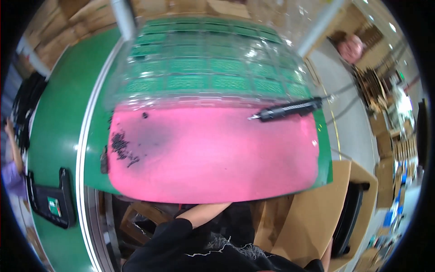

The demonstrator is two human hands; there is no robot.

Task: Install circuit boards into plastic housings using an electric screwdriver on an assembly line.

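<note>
My left forearm (209,214) reaches beneath the near edge of a pink mat (217,158), and that hand is hidden. At the lower right a bit of my right forearm (327,255) shows beside an open cardboard box (312,217); the box hides the hand. Inside the box stands a long black part (352,217). On the mat lie a pile of small black screws (119,143) at the left and a black electric screwdriver (290,109) at the far right, its tip pointing left. Behind the mat sit clear plastic trays (213,97) with green rectangular boards in their pockets.
On the green strip to the left rests a black frame (58,201) with a small green board. Another person's arm (16,149) shows at the left rim, near stacked black parts (31,104). A second person (350,48) is at the far right. Cardboard boxes (59,27) line the back.
</note>
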